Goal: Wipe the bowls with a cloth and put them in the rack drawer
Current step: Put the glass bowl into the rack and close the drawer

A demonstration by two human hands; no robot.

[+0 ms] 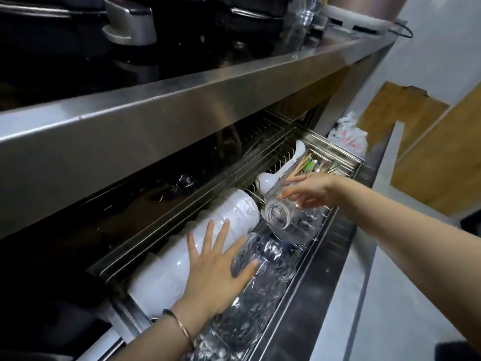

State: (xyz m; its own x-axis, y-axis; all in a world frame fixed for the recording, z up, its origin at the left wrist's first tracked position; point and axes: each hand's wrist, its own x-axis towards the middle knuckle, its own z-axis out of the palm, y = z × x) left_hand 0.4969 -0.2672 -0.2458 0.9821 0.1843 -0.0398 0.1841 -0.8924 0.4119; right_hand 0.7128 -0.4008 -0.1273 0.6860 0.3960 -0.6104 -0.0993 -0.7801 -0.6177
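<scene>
Glass bowl [294, 220], gripped by right hand [309, 191], should seat on edge at far end of row [273, 272] steadied by flat, spread left hand [218, 267].

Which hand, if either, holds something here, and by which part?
The right hand grips a glass bowl by its upper side; the left hand rests flat on racked bowls, holding nothing.

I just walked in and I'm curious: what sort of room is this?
Probably a home kitchen: a pull-out rack drawer under a steel counter holds white bowls and glass bowls, and a stove knob sits above.
</scene>
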